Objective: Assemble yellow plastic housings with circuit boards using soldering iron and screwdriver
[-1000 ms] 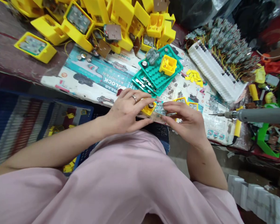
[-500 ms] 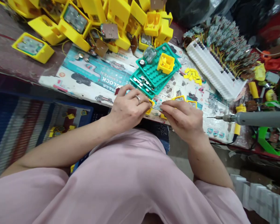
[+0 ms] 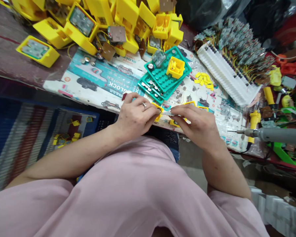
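Observation:
My left hand (image 3: 135, 113), a ring on one finger, is closed on a small yellow plastic housing (image 3: 159, 117) at the front edge of the table. A dark round part shows inside the housing by the fingertips. Just to the right, my right hand (image 3: 197, 123) pinches a small greyish piece (image 3: 168, 113), seen nearly edge-on; its kind is not clear. The piece is close to the housing, and I cannot tell whether they touch. Under and behind my right hand lie more yellow housings (image 3: 174, 123). Green dimpled trays (image 3: 160, 79) with round metal parts stand beyond both hands.
Many yellow housings (image 3: 127, 14) are heaped at the back. A white rack (image 3: 219, 74) with wired grey gearboxes and small yellow pieces (image 3: 203, 80) lie right of the trays. A grey electric screwdriver (image 3: 273, 135) points in from the right. A blue crate (image 3: 86, 113) sits below left.
The greyish piece in my right hand has turned nearly edge-on, and the right fingers have spread slightly. My left hand keeps the housing, which shows more now. The view has shifted slightly.

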Demonstrator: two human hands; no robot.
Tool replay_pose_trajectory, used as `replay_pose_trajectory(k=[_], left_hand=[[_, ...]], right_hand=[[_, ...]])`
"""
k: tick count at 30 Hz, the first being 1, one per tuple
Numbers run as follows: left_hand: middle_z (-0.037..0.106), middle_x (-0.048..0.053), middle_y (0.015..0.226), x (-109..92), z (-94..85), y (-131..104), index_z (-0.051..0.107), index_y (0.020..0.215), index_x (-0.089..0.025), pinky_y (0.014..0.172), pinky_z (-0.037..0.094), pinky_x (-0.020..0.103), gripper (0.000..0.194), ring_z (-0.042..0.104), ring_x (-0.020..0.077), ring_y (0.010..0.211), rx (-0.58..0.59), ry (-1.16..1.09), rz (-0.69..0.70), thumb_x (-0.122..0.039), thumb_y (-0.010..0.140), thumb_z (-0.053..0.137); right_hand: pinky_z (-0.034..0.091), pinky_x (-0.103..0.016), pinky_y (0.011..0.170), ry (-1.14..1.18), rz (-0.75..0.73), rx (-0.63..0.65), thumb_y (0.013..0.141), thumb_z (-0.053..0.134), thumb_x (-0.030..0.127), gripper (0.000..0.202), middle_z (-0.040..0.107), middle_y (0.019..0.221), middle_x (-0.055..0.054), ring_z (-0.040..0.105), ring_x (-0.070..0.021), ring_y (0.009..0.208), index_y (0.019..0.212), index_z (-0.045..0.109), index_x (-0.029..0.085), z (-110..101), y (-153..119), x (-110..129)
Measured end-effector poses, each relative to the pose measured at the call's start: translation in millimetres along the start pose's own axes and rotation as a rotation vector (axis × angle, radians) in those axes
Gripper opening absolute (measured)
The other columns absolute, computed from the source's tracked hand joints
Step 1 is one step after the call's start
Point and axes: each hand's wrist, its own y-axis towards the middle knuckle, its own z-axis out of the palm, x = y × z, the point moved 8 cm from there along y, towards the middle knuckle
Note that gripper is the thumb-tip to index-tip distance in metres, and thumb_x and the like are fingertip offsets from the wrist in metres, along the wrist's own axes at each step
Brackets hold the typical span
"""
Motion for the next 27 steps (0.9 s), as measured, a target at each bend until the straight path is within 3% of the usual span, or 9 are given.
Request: replay_pose_trajectory(k=[5,7,11,15,19,24,27], left_hand=[[0.076,0.001,0.089,-9,0.1,8,0.071,0.090,-0.023,0.085,0.046,0.043,0.025,0.065,0.0208,0.084,0.055,0.131,0.108,-0.021,0.096,0.047],[0.077,0.001,0.093,-18,-1.5,8,0.071,0.094,-0.021,0.082,0.047,0.041,0.026,0.065,0.0212,0.084,0.087,0.185,0.179,-0.018,0.097,0.044],[0.074,0.007,0.110,-24,-2.1,-2,0.067,0.115,-0.017,0.095,0.048,0.048,0.028,0.064,0.0260,0.102,0.143,0.146,0.184,-0.026,0.097,0.047],[0.066,0.008,0.130,-19,-2.0,-17,0.061,0.127,-0.024,0.104,0.045,0.047,0.035,0.059,0.0256,0.119,0.076,0.210,0.143,-0.031,0.093,0.057],[0.067,0.005,0.129,-10,-1.6,-23,0.065,0.119,-0.029,0.099,0.050,0.044,0.027,0.060,0.0241,0.119,0.007,0.243,0.128,-0.027,0.092,0.059],[0.070,0.008,0.123,-8,-3.6,-20,0.065,0.116,-0.022,0.092,0.053,0.044,0.025,0.063,0.0253,0.109,-0.031,0.116,0.155,-0.026,0.092,0.057],[0.070,0.015,0.120,-5,-4.2,-19,0.060,0.125,-0.012,0.093,0.053,0.045,0.037,0.064,0.0272,0.107,-0.057,0.036,0.098,-0.027,0.092,0.057]], right_hand=[[0.058,-0.024,0.065,0.304,0.311,-0.047,0.090,0.065,0.023,0.010,0.078,0.086,-0.003,0.073,-0.0138,0.074,0.095,0.071,0.018,11,-3,-24],[0.058,-0.024,0.062,0.323,0.363,-0.085,0.088,0.065,0.023,0.010,0.077,0.083,-0.002,0.072,-0.0134,0.070,0.094,0.070,0.017,16,-4,-28],[0.055,-0.025,0.063,0.133,0.254,-0.116,0.089,0.064,0.023,0.009,0.076,0.083,-0.002,0.071,-0.0131,0.070,0.095,0.069,0.019,16,-1,-17],[0.055,-0.027,0.070,-0.125,0.063,-0.102,0.095,0.058,0.022,0.012,0.077,0.091,-0.005,0.072,-0.0163,0.081,0.100,0.068,0.019,13,0,7],[0.054,-0.029,0.074,-0.271,-0.154,-0.078,0.096,0.054,0.017,0.017,0.078,0.099,-0.006,0.072,-0.0173,0.087,0.107,0.067,0.021,17,-2,27],[0.056,-0.028,0.075,-0.292,-0.207,-0.113,0.093,0.058,0.013,0.018,0.078,0.103,-0.006,0.073,-0.0174,0.089,0.106,0.068,0.020,13,-4,23],[0.059,-0.029,0.077,-0.249,-0.232,-0.077,0.093,0.057,0.011,0.019,0.078,0.105,-0.006,0.074,-0.0181,0.091,0.104,0.069,0.020,12,-7,21]])
